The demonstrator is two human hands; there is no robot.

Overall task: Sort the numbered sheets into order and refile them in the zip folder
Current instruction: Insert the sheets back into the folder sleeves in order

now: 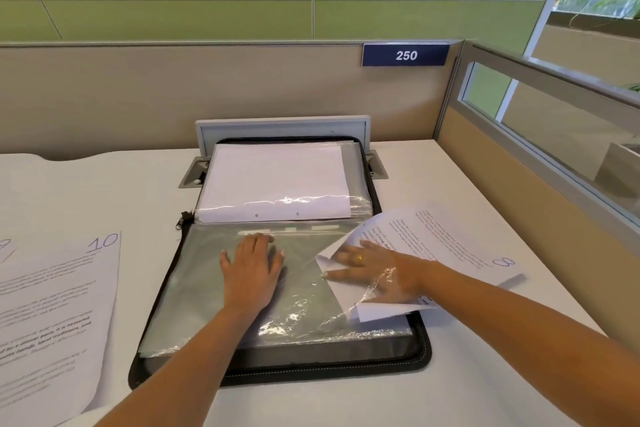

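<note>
Your left hand lies flat, fingers straight and a little spread, on the clear sleeve in the near half of the open zip folder. The folder sits mid-surface, its far half reaching the far edge. Your right hand is flat too, fingers straight. It appears to be slipped under the sleeve's top film, pressing on the sheet marked 8. I cannot tell whether the thumb pinches the paper from below. The sheet is only partly in. One corner lies inside the sleeve, the near corner curls up, and the numbered end hangs out toward the right edge of the surface.

The step looks like feeding sheet 8 into the sleeve. Press your left palm down so the sleeve's back layer does not slide. Lift the film with your right knuckles and flatten the curled corner before pushing, or it will likely crease. The sheet lies skewed, so square it with the sleeve's opening first.

The right side of the surface, between the folder and the partition, gives you room to swing the sheet round. Toward the left edge lie the sheet marked 10 and, cut by the frame, what seems to be 9. Mind that your left forearm does not drag them. A filed page rests in the folder's far half.
</note>
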